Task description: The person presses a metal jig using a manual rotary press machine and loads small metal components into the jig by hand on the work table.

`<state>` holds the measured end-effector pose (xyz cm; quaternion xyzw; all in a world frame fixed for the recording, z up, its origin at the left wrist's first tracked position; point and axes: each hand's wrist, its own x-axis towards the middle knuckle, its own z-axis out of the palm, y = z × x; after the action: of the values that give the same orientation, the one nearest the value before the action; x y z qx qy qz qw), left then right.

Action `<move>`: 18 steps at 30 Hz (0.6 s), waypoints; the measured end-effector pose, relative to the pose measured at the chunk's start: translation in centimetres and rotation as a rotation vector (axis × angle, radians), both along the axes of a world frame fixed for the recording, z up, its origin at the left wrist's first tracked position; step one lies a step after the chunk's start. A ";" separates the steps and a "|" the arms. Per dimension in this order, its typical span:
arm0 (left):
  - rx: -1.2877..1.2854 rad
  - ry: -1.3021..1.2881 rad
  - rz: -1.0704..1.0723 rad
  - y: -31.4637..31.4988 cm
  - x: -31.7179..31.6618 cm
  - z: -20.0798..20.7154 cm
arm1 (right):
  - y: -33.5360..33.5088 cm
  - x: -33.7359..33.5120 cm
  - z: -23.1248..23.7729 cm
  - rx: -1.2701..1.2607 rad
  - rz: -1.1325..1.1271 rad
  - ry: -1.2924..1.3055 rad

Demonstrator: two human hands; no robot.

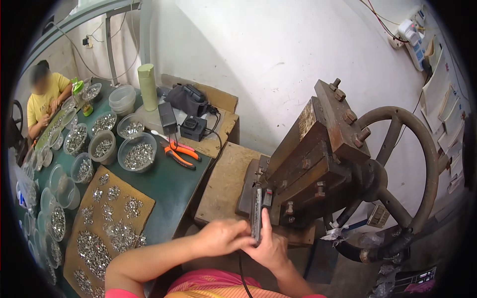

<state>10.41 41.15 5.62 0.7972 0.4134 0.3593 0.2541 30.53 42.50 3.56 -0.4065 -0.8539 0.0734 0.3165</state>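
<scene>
A long, narrow dark metal bar [256, 213] stands in front of the press, its lower end between my hands. My right hand [269, 248] is closed around that lower end, index finger stretched up along its side. My left hand [224, 237] is closed, with fingertips pinched against the bar's near end. What lies between those fingertips is hidden. Beside the bar's upper part is a small dark block with a red spot [268, 197]. The heavy rusty hand press [303, 159] rises just beyond, with a large handwheel [427, 149] at its right.
A green table [184, 198] at left bears plastic tubs [137, 153] of small shiny metal parts and a brown mat [149, 201] with piles of them. Orange-handled pliers [181, 156] lie near its edge. A person in yellow [42, 104] sits at the far left.
</scene>
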 end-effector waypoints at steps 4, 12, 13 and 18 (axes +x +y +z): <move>-0.176 -0.016 0.095 -1.7 -0.1 0.2 | -0.1 -1.4 0.1 -0.127 0.019 0.033; 0.096 -0.072 0.018 -1.5 -1.3 -2.3 | -4.1 7.7 -6.1 -0.747 -0.131 0.916; 0.105 -0.062 0.018 -1.5 -1.5 -1.9 | -4.7 9.5 -6.9 -0.670 -0.243 1.019; 0.157 0.020 0.011 -2.0 -2.7 -2.3 | -5.5 14.9 -6.3 -0.006 -0.388 1.064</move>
<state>7.75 39.17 3.27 0.8158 0.3910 0.3840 0.1847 45.44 36.96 -2.78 -0.4638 -0.4860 0.2110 0.7101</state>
